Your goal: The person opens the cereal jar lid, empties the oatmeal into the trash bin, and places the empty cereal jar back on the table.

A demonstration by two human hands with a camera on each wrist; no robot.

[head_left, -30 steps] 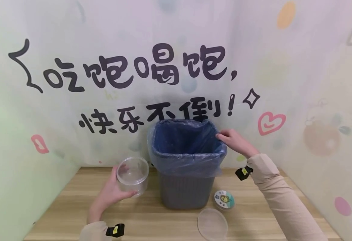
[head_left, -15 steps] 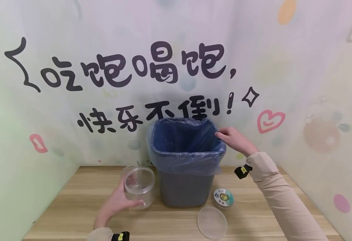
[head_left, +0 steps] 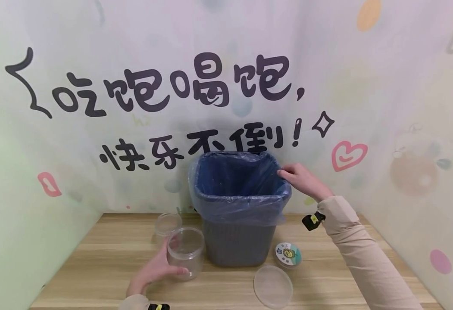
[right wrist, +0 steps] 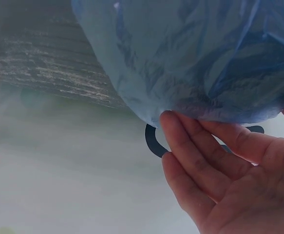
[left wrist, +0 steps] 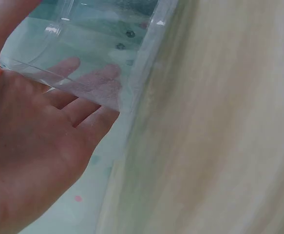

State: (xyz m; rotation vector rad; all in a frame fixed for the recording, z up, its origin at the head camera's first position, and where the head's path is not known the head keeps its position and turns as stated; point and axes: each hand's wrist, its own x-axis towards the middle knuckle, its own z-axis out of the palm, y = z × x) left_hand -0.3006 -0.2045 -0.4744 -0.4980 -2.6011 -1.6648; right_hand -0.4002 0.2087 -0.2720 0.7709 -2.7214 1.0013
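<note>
My left hand grips a clear plastic jar low over the table, left of the bin. The jar looks empty; in the left wrist view the fingers show through its wall. A grey trash bin stands upright, lined with a blue bag folded down over its rim. At the bin's upper right corner my right hand holds the lined rim. In the right wrist view its fingers lie against the outside of the bag, and the thumb is mostly out of frame.
Behind the left hand stands another clear container. A round tub with a printed top sits right of the bin, and a flat clear lid lies before it. The wood table meets a printed backdrop.
My left hand has carried the jar to the right and toward the table's front, bringing the container behind it into sight. My right hand keeps its place on the bin's rim.
</note>
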